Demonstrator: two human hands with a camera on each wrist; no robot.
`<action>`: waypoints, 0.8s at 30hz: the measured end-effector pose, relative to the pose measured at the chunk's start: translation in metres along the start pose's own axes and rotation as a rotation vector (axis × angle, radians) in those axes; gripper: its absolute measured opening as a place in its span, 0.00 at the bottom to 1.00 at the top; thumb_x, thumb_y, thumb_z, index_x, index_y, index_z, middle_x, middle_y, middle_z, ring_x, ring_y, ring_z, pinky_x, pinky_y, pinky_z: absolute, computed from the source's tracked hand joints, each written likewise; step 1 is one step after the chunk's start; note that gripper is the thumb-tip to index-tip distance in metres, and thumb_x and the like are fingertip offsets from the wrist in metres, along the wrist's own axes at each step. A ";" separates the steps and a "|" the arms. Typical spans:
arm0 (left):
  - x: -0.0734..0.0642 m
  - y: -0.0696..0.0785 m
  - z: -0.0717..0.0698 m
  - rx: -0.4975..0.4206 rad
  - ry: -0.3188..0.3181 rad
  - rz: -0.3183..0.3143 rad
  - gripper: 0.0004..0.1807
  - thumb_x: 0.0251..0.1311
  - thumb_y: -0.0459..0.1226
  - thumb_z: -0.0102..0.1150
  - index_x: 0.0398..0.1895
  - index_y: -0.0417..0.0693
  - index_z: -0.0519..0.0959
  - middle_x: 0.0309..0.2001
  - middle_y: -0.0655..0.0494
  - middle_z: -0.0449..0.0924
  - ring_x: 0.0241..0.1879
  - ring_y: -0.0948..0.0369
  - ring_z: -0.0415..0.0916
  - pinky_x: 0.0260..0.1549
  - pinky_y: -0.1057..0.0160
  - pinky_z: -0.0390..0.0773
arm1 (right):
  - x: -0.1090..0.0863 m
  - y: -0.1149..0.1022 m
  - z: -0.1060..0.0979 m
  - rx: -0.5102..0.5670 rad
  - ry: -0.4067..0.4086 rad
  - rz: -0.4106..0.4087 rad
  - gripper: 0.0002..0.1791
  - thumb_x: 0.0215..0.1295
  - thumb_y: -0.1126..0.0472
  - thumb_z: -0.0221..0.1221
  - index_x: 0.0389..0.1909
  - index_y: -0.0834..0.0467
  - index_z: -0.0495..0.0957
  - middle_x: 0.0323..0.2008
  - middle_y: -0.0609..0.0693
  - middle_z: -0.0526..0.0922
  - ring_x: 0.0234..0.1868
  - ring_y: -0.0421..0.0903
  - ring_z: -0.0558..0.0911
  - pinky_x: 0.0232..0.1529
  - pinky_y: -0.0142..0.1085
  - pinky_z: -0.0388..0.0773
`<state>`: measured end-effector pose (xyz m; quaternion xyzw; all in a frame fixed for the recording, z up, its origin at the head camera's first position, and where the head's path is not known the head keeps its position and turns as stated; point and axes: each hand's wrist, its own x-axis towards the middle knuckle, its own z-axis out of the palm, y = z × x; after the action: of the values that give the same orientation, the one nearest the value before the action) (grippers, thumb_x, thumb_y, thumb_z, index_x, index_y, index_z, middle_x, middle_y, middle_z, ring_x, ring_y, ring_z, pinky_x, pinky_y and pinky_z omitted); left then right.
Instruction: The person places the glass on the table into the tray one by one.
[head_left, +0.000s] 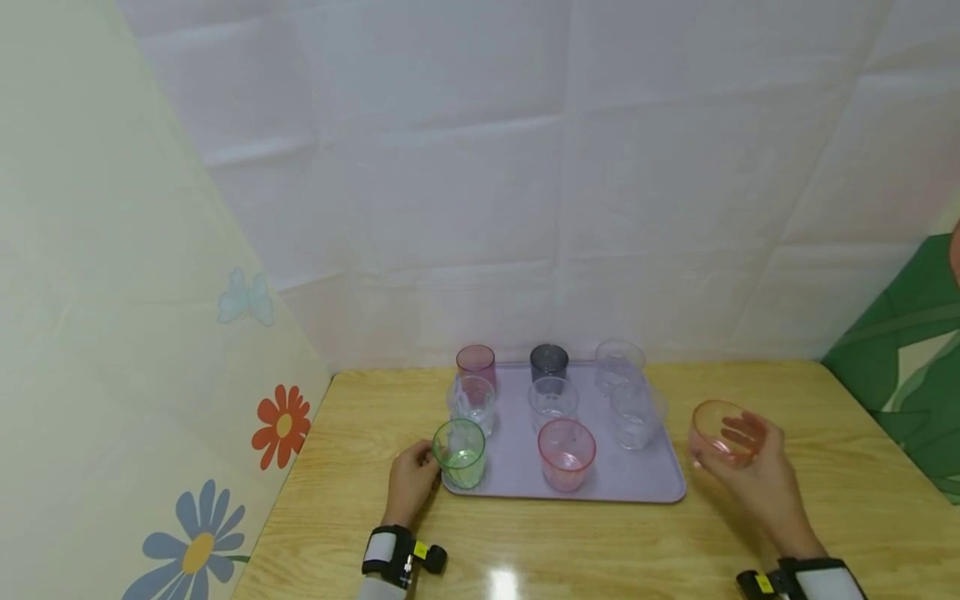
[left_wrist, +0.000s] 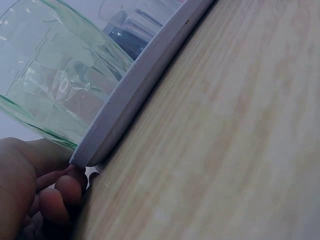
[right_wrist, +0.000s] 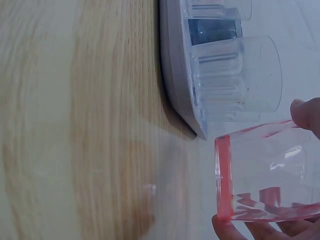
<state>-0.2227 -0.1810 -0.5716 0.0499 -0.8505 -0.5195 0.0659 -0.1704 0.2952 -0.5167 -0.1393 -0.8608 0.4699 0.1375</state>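
A lilac tray [head_left: 502, 467] bears several tumblers. My left hand [head_left: 414, 477] pinches the tray's left front corner, with curled fingers below the rim in the left wrist view. Right beside that hand, a green tumbler [head_left: 460, 454] stands on the tray. Off to the tray's right, my right hand [head_left: 761, 475] holds an orange-pink tumbler [right_wrist: 270, 172] above the table, thumb on one side and fingers on the other. A pink tumbler [head_left: 567, 457] stands at the tray's front middle.
Also on the tray are a purple tumbler [head_left: 476, 363], a dark grey tumbler [head_left: 549, 362] and several clear ones, such as the clear tumbler [head_left: 636, 417] at the right edge. Beneath lies a wooden table [head_left: 525, 542]. A pale cloth wall [head_left: 450, 208] rises behind.
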 end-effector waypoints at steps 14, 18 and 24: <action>-0.001 0.000 -0.001 -0.011 -0.005 0.017 0.05 0.60 0.42 0.65 0.34 0.52 0.84 0.20 0.59 0.75 0.16 0.64 0.72 0.14 0.67 0.71 | -0.017 -0.007 0.010 0.032 -0.012 -0.141 0.55 0.53 0.56 0.73 0.72 0.66 0.45 0.61 0.66 0.68 0.46 0.16 0.61 0.39 0.10 0.70; -0.002 -0.001 -0.001 -0.021 -0.012 0.018 0.05 0.61 0.42 0.64 0.33 0.52 0.83 0.20 0.59 0.75 0.16 0.64 0.72 0.14 0.67 0.71 | -0.021 -0.009 0.013 0.052 -0.012 -0.164 0.54 0.54 0.56 0.72 0.71 0.66 0.47 0.60 0.66 0.70 0.46 0.15 0.63 0.39 0.11 0.70; -0.001 -0.001 -0.001 -0.025 -0.015 0.019 0.05 0.61 0.43 0.65 0.33 0.53 0.83 0.20 0.59 0.75 0.16 0.63 0.73 0.14 0.67 0.71 | -0.026 -0.011 0.019 0.064 -0.007 -0.194 0.52 0.52 0.58 0.73 0.69 0.67 0.50 0.57 0.65 0.71 0.46 0.14 0.65 0.39 0.12 0.72</action>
<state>-0.2212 -0.1819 -0.5719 0.0369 -0.8449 -0.5297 0.0650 -0.1543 0.2649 -0.5198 -0.0491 -0.8552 0.4822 0.1837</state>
